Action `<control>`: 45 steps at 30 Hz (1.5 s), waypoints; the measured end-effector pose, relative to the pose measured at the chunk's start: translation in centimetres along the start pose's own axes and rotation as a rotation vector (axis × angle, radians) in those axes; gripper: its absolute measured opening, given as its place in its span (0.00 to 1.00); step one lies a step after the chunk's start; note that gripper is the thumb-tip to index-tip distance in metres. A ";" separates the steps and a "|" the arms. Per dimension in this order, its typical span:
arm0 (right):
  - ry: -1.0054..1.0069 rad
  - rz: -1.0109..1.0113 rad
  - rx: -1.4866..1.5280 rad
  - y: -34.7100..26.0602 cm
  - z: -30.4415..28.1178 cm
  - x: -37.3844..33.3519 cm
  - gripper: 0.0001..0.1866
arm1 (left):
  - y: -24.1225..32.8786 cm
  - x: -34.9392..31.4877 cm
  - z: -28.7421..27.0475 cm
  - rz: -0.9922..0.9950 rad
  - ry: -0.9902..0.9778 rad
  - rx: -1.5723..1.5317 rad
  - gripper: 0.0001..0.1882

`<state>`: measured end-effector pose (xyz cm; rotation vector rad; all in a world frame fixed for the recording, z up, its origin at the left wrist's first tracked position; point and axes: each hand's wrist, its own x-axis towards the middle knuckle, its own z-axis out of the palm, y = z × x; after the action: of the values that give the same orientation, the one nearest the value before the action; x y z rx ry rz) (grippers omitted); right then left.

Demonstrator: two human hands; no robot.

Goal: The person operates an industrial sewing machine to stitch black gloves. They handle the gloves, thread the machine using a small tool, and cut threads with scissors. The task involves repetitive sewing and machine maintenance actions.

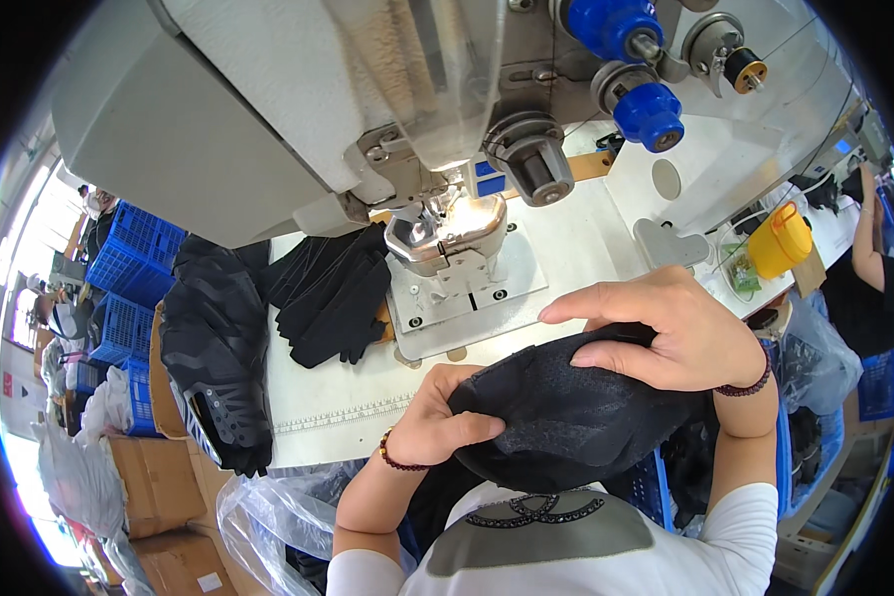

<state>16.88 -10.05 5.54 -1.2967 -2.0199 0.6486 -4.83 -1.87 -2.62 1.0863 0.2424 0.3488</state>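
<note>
Black fabric piece (pixel 576 422), pinched by your left hand (pixel 442 417); can't tell right hand (pixel 680 338) grip. Off the sewing machine (pixel 258 99), likely between steps; stitching left unclear.

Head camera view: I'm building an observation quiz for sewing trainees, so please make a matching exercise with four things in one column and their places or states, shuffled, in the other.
Things
1. Black fabric piece
2. Ruler scale
3. Yellow container
4. Cardboard boxes

Places or states
A. At the picture's lower left, off the table
B. On the white table, just left of the left hand
C. Gripped by the left hand
D. Beyond the right hand, toward the picture's right

Pairs: 1-C, 2-B, 3-D, 4-A
</note>
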 end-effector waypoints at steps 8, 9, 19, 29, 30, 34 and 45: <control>-0.006 0.022 0.038 0.1 -0.1 -0.2 0.17 | -0.3 0.2 -0.1 -0.036 0.004 -0.044 0.20; -0.006 0.021 0.036 0.2 -0.2 -0.3 0.17 | -0.4 0.2 -0.1 -0.037 -0.001 -0.048 0.21; 0.002 0.009 0.053 1.6 -0.2 -0.3 0.16 | -0.6 0.9 0.5 -0.023 0.057 -0.026 0.16; -0.004 0.060 -0.364 4.3 2.5 0.0 0.15 | -1.2 1.4 0.5 0.479 0.754 1.214 0.14; 0.193 -0.102 -0.489 4.8 3.4 -0.1 0.14 | -1.1 1.7 0.4 0.567 0.761 1.246 0.15; 0.655 -0.295 -0.536 5.4 3.7 0.2 0.17 | -0.2 0.9 0.7 0.601 0.603 1.217 0.36; 0.851 -0.424 -0.480 6.4 4.3 -0.6 0.14 | -0.2 0.8 0.1 0.614 0.497 1.176 0.54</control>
<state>17.72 -8.35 -1.93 -1.0608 -1.6463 -0.5468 -4.00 -1.73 -2.74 2.2335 0.5928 1.1123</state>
